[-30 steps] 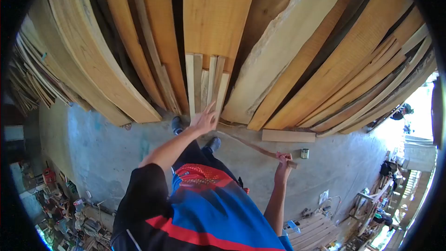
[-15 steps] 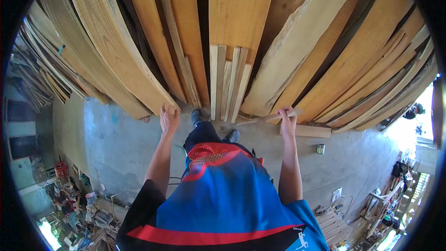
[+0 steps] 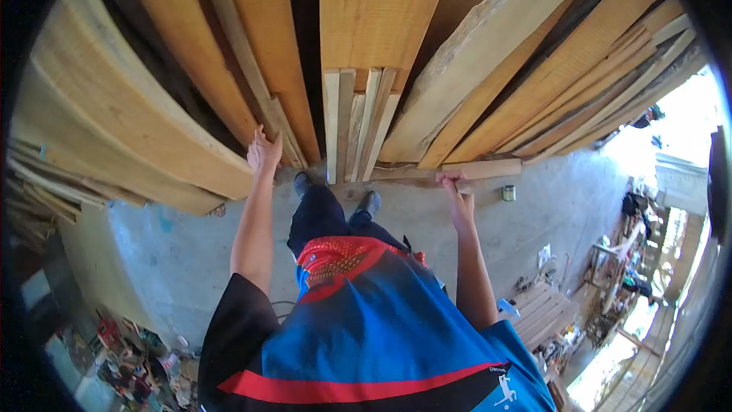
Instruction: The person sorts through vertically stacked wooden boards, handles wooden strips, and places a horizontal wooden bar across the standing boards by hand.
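My left hand (image 3: pixel 264 152) is raised with its fingers partly stretched out and nothing in them. It is nearest to a narrow wooden strip (image 3: pixel 288 131) leaning among the planks; whether it touches the strip I cannot tell. My right hand (image 3: pixel 456 183) is closed around a thin wooden stick (image 3: pixel 408 175), which points left toward the foot of the short battens. Several of these short battens (image 3: pixel 355 126) stand upright side by side against a wide plank (image 3: pixel 381 15). Just beyond my right hand, a short board (image 3: pixel 488 169) lies along the foot of the planks.
Long planks (image 3: pixel 152 118) lean in a row on both sides, one with a rough live edge (image 3: pixel 488 38). A small can (image 3: pixel 508 193) stands on the concrete floor (image 3: pixel 191 259). Behind me are a slatted wooden platform (image 3: pixel 543 311) and clutter (image 3: pixel 130 358).
The view has shifted closer to the planks and turned slightly. My left hand has moved from the end of a wide plank to near the narrow strip. My right hand still holds the stick.
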The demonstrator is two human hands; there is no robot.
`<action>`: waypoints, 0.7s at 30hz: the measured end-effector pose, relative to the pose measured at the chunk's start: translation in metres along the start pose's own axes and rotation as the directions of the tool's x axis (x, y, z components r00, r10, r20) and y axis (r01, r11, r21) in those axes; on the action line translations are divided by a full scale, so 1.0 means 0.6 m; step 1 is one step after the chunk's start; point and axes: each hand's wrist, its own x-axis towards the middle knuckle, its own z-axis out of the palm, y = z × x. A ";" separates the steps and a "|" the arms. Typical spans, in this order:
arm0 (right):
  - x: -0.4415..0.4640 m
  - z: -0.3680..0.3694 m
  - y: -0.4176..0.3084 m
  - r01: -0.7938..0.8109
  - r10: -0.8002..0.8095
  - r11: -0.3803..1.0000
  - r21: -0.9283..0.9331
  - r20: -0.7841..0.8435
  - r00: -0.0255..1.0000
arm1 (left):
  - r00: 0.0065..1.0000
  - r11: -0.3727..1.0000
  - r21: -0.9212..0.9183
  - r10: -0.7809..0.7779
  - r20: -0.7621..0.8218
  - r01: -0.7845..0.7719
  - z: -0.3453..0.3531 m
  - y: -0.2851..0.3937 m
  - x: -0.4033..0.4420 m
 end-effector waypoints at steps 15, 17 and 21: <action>-0.258 -0.036 0.052 -0.201 0.357 0.928 0.313 -0.600 0.716 | 0.927 0.912 0.305 0.168 0.334 -0.275 0.019 0.094 0.126; -0.278 -0.035 0.062 -0.193 0.380 0.917 0.348 -0.625 0.682 | 0.923 0.857 0.342 0.354 0.154 -0.386 0.047 0.076 0.111; -0.302 -0.061 0.074 -0.180 0.402 0.904 0.388 -0.627 0.668 | 0.883 0.845 0.256 0.444 0.151 -0.469 0.019 0.092 0.063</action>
